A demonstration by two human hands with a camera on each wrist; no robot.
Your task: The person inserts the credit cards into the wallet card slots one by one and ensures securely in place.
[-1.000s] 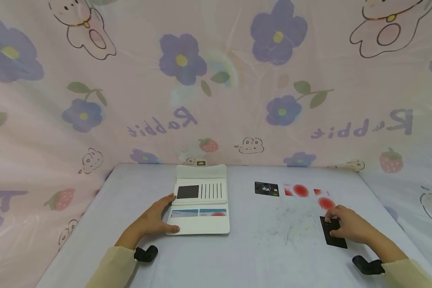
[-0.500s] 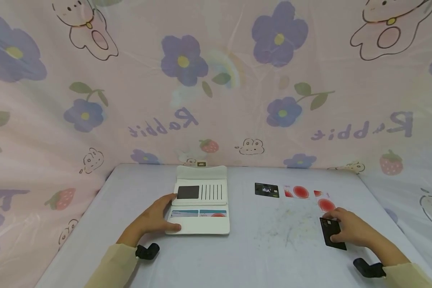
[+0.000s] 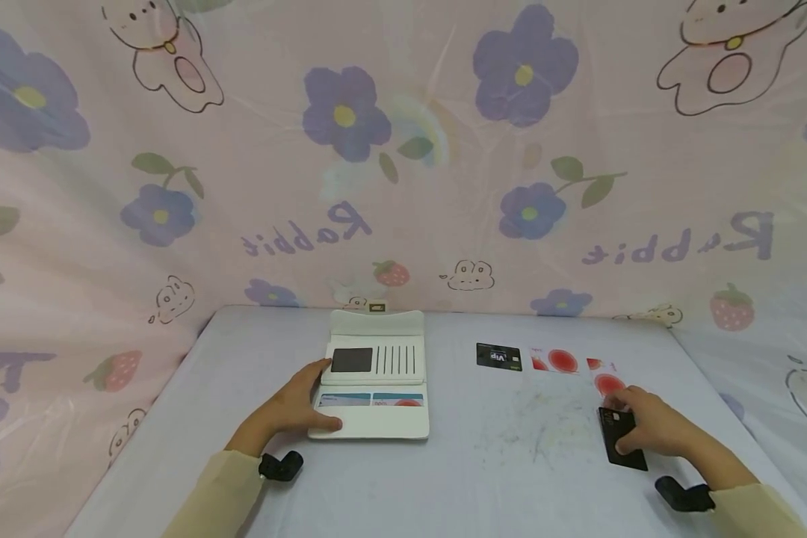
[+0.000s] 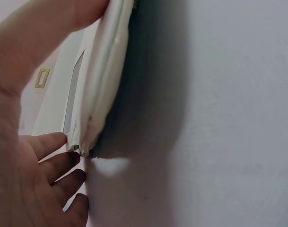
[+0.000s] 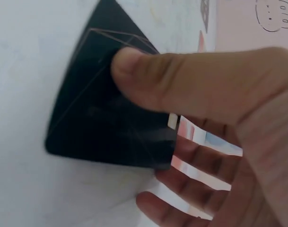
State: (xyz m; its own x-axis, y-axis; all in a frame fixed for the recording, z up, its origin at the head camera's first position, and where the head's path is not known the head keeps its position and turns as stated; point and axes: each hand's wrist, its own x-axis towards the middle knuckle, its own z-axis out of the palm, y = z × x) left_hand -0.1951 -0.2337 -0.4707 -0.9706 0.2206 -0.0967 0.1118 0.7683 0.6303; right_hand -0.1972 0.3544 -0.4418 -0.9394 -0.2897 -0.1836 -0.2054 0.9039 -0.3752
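Note:
A white trifold wallet point(image 3: 376, 424) lies unfolded in the middle of the table. My left hand point(image 3: 289, 409) rests on its left side, thumb on the lower panel and spread fingers touching the left edge. Two cards, a bluish one point(image 3: 344, 400) and one with a red circle point(image 3: 398, 401), show in the lower pocket. At the right, my right hand point(image 3: 652, 422) pinches a black card point(image 3: 617, 433), thumb on its face and fingers along its far edge. The right wrist view shows the thumb pressed on the dark card point(image 5: 101, 123), with some fingertips behind its edge.
Behind the black card lies a white card with a red circle point(image 3: 608, 385), partly covered by my fingers. Further left are another red-circle card point(image 3: 555, 360) and a black VIP card point(image 3: 499, 357). A printed curtain point(image 3: 403, 172) stands behind the white table point(image 3: 444, 486).
My right hand's fingers have shifted to the black card's far edge, and the card has moved slightly. The left thumb has slid a little to the right on the wallet.

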